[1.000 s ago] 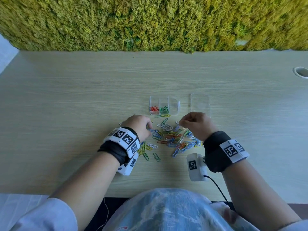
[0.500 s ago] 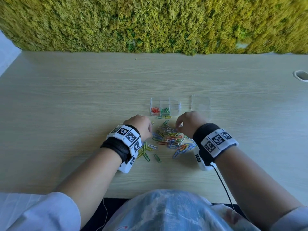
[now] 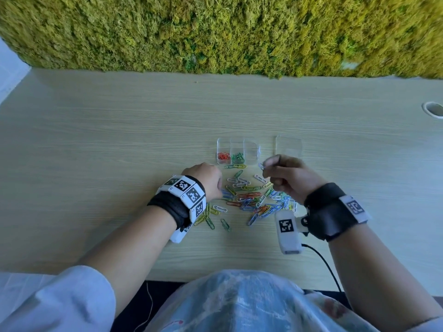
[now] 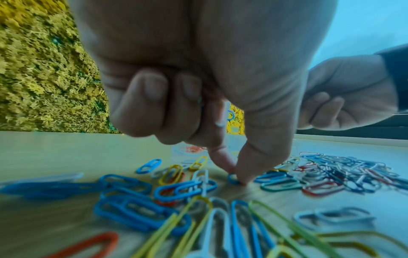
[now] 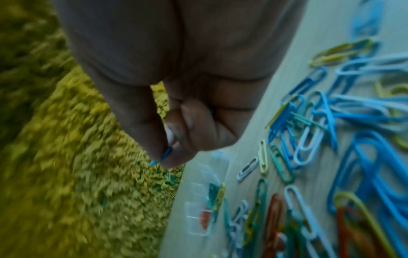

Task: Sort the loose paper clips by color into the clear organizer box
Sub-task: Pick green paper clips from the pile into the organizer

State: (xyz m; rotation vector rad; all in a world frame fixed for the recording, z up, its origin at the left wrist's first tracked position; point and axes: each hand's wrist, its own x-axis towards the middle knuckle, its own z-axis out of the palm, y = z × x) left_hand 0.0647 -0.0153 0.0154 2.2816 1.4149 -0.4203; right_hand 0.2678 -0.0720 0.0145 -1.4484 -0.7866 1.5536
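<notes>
Right hand (image 3: 291, 178) pinches blue clip (image 5: 164, 155), apparently, right of organizer box (image 3: 237, 150); left hand (image 3: 206, 182) pinches blue clip (image 4: 233, 179) in pile (image 3: 251, 200) below box.

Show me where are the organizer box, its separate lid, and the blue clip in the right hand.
organizer box (image 3: 251, 149): head view, on its clear rightmost compartment.
lid (image 3: 288, 146): head view, on its flat middle.
blue clip (image 5: 164, 155): right wrist view, on the end sticking out between the fingertips of the right hand (image 5: 176, 104).

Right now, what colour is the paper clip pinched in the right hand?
Blue. The right hand pinches a blue paper clip at its fingertips, clearest in the right wrist view.
</notes>
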